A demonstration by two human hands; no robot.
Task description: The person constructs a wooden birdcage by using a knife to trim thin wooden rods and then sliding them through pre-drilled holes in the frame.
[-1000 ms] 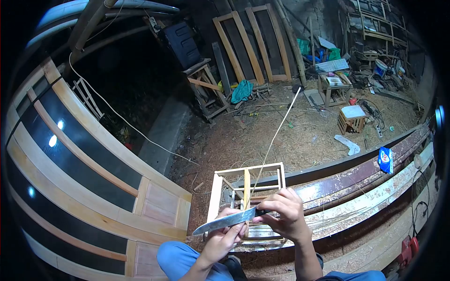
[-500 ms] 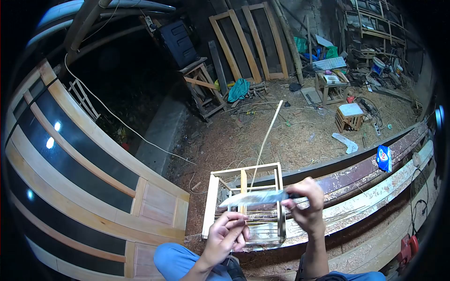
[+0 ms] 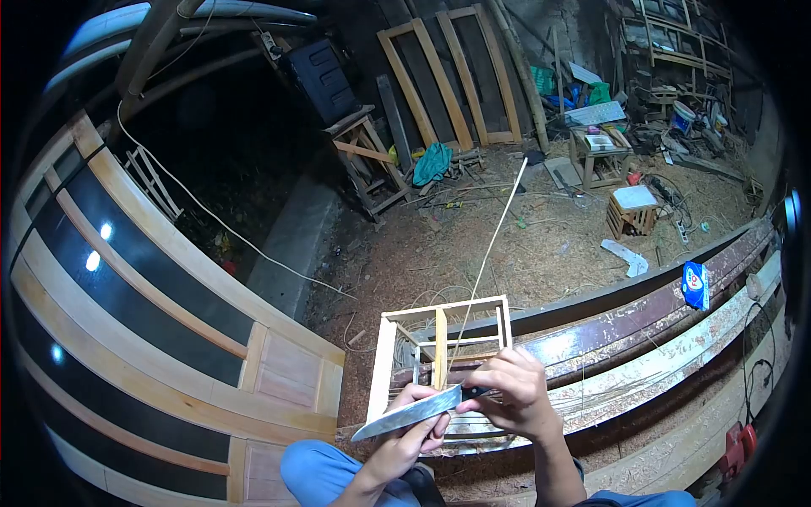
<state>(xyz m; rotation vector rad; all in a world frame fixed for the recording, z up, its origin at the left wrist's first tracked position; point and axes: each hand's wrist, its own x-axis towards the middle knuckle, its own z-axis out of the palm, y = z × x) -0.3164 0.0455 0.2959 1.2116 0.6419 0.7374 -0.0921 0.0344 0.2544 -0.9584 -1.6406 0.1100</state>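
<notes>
My right hand [image 3: 512, 390] is closed round the dark handle of a knife [image 3: 414, 413], whose blade points to the lower left and lies across my left hand. Behind the blade, my left hand [image 3: 416, 431] has its fingers curled round a thin pale strip [image 3: 486, 253]. That strip rises from near both hands up and away over the floor. Just beyond my hands stands a small wooden frame [image 3: 382, 359], with several thin strips at its lower part.
A large wooden panel with dark panes [image 3: 194, 372] lies at the left. Planks [image 3: 625, 334] run along the right, with a blue packet [image 3: 695, 286] on them. Farther off are a slatted stool [image 3: 632, 211], two wooden frames [image 3: 431, 84] against the wall and a stand [image 3: 372, 169].
The knife has come down and left, and its blade has tilted from nearly level to lie across my left hand. My right hand moved left and down with it. The strip's far end shifted up and right.
</notes>
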